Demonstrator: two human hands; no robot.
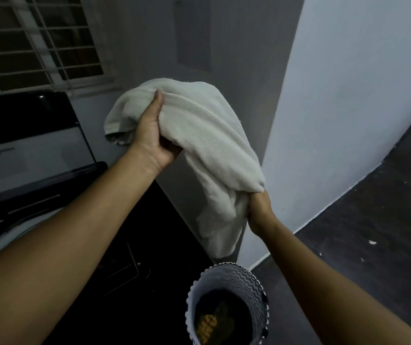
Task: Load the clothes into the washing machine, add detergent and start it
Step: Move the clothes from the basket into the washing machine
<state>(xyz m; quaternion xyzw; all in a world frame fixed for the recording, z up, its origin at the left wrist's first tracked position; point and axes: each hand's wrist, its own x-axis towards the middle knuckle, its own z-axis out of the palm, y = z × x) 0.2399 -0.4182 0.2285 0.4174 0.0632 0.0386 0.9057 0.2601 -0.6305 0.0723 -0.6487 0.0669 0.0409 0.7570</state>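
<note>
1. My left hand [152, 138] grips the towel's [207, 135] upper end, and my right hand [259, 207] clutches its lower end.
2. The towel runs diagonally between both grips.
3. The washing machine [32, 155] lies left of them, nearer the left hand.

matt terry-cloth towel [199, 135], glossy washer lid [22, 115]

we hold a pale towel [207, 135] up in both hands: our left hand [153, 135] grips its upper fold, thumb on top, and our right hand [259, 210] clutches the lower end. below stands a zigzag-patterned basket [248, 276] with dark clothes [222, 317] inside. the washing machine [32, 150] is at left.
</note>
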